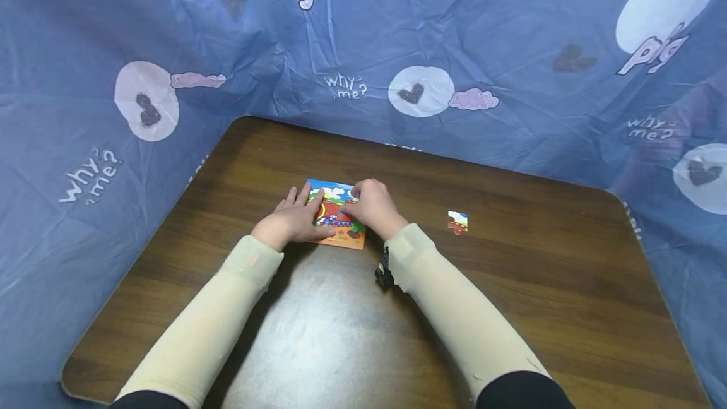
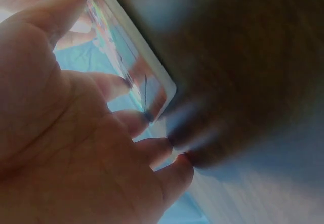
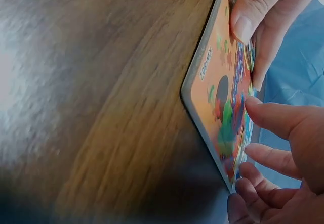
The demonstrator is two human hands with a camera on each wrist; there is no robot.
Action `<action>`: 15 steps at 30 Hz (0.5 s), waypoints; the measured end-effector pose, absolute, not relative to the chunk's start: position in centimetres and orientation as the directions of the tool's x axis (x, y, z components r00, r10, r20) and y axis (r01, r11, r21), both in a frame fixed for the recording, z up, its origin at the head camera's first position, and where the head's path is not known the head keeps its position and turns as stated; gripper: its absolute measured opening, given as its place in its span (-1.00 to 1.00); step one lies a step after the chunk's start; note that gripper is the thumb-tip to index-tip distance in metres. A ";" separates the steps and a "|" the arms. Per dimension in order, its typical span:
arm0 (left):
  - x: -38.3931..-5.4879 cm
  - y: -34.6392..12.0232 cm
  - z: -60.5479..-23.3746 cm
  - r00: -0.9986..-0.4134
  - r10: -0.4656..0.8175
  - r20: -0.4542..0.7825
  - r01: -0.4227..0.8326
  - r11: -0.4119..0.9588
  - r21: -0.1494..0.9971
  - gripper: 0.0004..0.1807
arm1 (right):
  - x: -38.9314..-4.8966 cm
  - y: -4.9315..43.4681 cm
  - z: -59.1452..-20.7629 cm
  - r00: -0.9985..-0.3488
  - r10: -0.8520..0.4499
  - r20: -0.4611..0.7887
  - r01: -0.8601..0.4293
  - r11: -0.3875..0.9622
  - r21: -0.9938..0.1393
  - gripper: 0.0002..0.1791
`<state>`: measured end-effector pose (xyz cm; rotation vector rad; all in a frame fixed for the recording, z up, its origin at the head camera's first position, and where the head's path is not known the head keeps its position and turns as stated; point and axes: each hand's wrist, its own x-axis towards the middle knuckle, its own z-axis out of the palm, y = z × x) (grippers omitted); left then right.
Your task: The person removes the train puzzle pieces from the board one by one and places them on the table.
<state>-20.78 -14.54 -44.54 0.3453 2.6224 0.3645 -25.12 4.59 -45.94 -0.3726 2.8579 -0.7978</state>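
A small jigsaw puzzle board [image 1: 346,240] lies on the table, with a blue sky and white clouds at its far side and an orange near border. My left hand [image 1: 292,218] rests across its left part, fingers spread and thumb along the near side. At the right part, my right hand [image 1: 376,207] touches the picture with bent fingers. In the right wrist view, the right thumb [image 3: 268,115] and fingertips meet the puzzle surface [image 3: 215,90], set apart from one another. Part of the picture is hidden under both hands.
To the right of the board lies one loose puzzle piece [image 1: 457,221] in white, blue and red. The brown wooden table [image 1: 539,276] has rounded corners. Behind it hangs a blue printed cloth [image 1: 363,36]. A black band [image 1: 384,269] sits at the right wrist.
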 end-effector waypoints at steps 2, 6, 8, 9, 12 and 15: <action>-20.8 -14.6 -44.5 -0.859 0.309 -0.409 0.188 0.932 0.309 0.05 | -25.1 4.4 -45.8 -0.959 -0.273 -0.080 -0.195 0.835 -0.515 -0.50; -21.4 -14.7 -45.6 -0.857 0.298 -0.421 0.176 0.936 0.306 0.08 | -25.2 3.9 -45.7 -0.959 -0.265 -0.096 -0.182 0.842 -0.508 -0.48; -21.5 -14.8 -45.9 -0.859 0.293 -0.420 0.171 0.937 0.305 0.08 | -25.2 3.7 -45.7 -0.960 -0.261 -0.105 -0.174 0.843 -0.510 -0.48; -21.5 -14.8 -45.9 -0.859 0.292 -0.420 0.170 0.938 0.303 0.08 | -25.3 3.7 -45.6 -0.960 -0.257 -0.109 -0.168 0.843 -0.511 -0.49; -21.1 -14.6 -45.3 -0.861 0.287 -0.419 0.168 0.939 0.300 0.05 | -25.3 3.5 -45.5 -0.962 -0.243 -0.123 -0.147 0.843 -0.517 -0.51; -21.4 -14.7 -46.0 -0.863 0.284 -0.417 0.162 0.938 0.305 0.08 | -25.3 3.4 -45.5 -0.962 -0.236 -0.136 -0.133 0.843 -0.521 -0.53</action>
